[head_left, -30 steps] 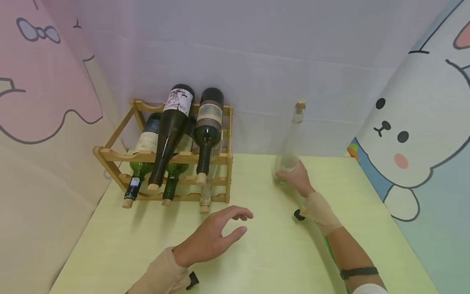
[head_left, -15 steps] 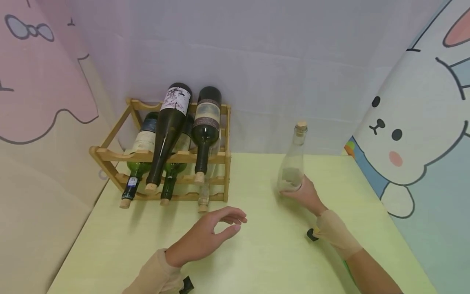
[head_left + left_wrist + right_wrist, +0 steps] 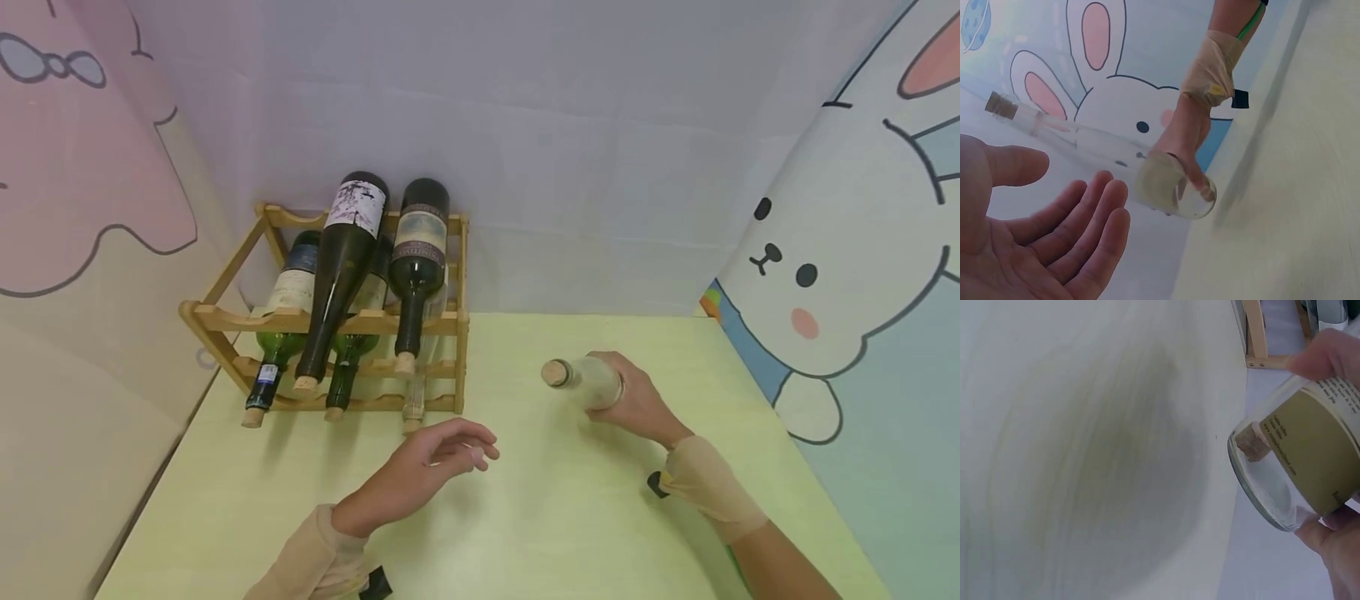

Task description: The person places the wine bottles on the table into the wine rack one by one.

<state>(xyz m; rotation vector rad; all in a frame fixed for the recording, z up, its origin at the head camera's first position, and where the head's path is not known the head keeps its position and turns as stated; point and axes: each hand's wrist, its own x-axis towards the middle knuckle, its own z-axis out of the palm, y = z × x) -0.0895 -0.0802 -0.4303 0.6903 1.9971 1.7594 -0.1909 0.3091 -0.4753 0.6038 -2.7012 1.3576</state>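
In the head view my right hand [image 3: 633, 400] grips a clear glass bottle [image 3: 596, 382] around its lower body. The bottle tilts with its cork [image 3: 555, 373] toward the camera and to the left. Its base and a tan label [image 3: 1313, 450] show in the right wrist view. My left hand [image 3: 420, 471] hovers over the table in front of the rack, fingers loosely bent and holding nothing. A wooden wine rack [image 3: 462, 367] bears several corked bottles, among them a dark bottle with a white label [image 3: 356, 204] and a dark bottle with a banded label [image 3: 420, 237] on top.
The rack stands at the back left of the pale yellow table [image 3: 540, 517], near a plain curtain [image 3: 555, 167]. A curtain with a rabbit print [image 3: 810, 317] hangs on the right. Corked bottle necks [image 3: 343, 387] stick out from the rack's front.
My right hand has brought the clear bottle nearer and tipped it from upright, so its cork now points toward the camera and left. My left hand has shifted slightly, its fingers and thumb closer together.
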